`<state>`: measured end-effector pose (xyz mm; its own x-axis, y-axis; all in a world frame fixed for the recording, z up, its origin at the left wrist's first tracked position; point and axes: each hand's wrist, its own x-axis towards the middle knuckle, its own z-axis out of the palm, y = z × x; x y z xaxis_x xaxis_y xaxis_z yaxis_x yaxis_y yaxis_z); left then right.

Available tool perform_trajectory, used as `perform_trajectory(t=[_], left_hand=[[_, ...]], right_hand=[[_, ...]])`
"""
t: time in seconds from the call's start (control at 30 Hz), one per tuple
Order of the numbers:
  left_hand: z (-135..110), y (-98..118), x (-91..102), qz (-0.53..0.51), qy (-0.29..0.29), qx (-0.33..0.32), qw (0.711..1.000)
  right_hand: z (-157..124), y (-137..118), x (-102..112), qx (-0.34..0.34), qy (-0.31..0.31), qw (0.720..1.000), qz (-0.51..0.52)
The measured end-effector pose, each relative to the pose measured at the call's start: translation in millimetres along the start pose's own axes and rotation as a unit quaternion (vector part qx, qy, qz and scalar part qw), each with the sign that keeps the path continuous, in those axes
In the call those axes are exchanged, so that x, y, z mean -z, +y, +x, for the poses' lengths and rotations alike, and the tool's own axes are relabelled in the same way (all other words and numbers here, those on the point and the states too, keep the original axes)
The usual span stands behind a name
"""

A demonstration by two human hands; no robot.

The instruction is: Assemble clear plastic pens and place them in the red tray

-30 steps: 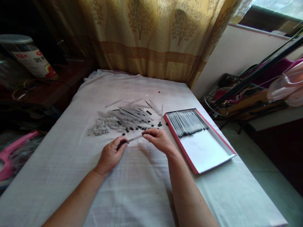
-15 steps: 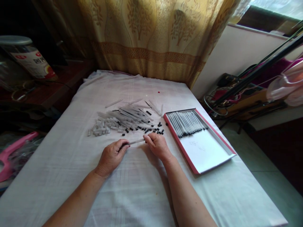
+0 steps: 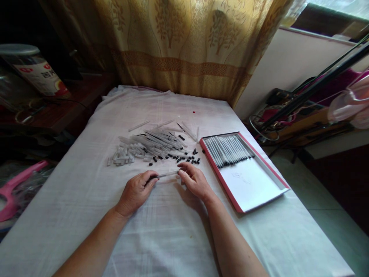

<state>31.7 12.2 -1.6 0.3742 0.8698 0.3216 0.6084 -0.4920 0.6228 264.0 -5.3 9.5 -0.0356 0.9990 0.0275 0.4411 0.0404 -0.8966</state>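
Note:
My left hand (image 3: 138, 192) is closed around a clear pen barrel (image 3: 168, 174), which points to the right with a dark end. My right hand (image 3: 194, 181) is at that end, its thumb close to the tip and its index finger lifted apart. Whether the thumb touches the tip is hard to tell. Beyond the hands lie small black plugs (image 3: 178, 159), a heap of clear pen barrels and dark refills (image 3: 158, 140), and a pile of short clear caps (image 3: 122, 155). To the right, a shallow red-edged box (image 3: 253, 192) holds a row of pens (image 3: 227, 150) with black ends.
A white cloth (image 3: 161, 238) covers the table. A small red piece (image 3: 194, 112) lies near the back, before a gold curtain (image 3: 184, 50). At the left are a lidded jar (image 3: 40, 75) and a pink plastic handle (image 3: 17, 184). A dark metal bar (image 3: 317, 88) slants at the right.
My right hand has loosened at the pen's end; its fingers have spread and shifted slightly right. The black end now shows. My left hand keeps its hold.

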Motion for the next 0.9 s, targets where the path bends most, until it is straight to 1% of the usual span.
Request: perform_trajectory(t=[0.1,0.17,0.23,0.3,0.47,0.67,0.83,0.9], left_hand=[[1,0,0.3,0.004,-0.007,0.003,1.0],[1,0,0.6,0.007,-0.011,0.005,1.0],[1,1,0.8,0.008,-0.013,0.01,1.0],[0,1,0.8,0.007,-0.013,0.013,1.0],[0,1,0.5,0.008,-0.013,0.01,1.0],[1,1,0.2,0.013,-0.013,0.009,1.0],[1,3,0.1,0.007,-0.018,0.018,1.0],[1,3,0.4,0.0,-0.014,0.024,1.0]], right_hand=[[-3,1,-1,0.026,0.012,0.999,0.031],[-3,2,-3,0.031,0.023,0.999,0.018],[-3,3,-5,0.025,0.025,0.999,-0.01],[-3,5,-6,0.018,0.024,0.999,-0.017],[-4,10,-4,0.021,0.018,0.998,0.062],[-3,10,-4,0.012,0.02,0.999,0.036],[-4,13,-5,0.033,0.02,0.997,0.066],[-4,13,-4,0.031,0.035,0.994,0.094]])
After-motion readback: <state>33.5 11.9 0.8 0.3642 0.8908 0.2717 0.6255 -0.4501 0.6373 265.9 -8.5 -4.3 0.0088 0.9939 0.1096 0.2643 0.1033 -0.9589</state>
